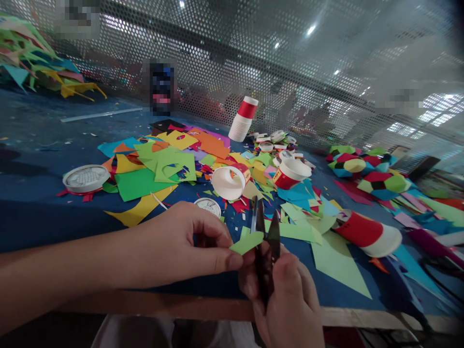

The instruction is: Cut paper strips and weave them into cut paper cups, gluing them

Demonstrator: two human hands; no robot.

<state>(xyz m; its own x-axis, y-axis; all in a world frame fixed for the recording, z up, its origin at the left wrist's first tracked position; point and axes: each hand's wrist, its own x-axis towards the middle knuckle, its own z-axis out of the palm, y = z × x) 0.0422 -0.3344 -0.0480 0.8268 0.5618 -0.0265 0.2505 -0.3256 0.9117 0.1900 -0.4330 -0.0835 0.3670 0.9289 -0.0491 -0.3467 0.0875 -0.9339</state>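
Observation:
My left hand pinches a small light-green paper strip between thumb and fingers. My right hand is wrapped round a pair of dark scissors, its blades parted and pointing away from me. The strip's far end lies against the blades. Just beyond my hands a white paper cup with a red band rests on its side, its mouth toward me. A round white lid with a drawn pattern lies behind my left hand, partly hidden by it.
Coloured paper scraps cover the blue table. A stack of cups stands behind them. At right lie another red-and-white cup, a dark-blue tool with an orange tip and patchwork paper balls. A perforated metal screen rises behind.

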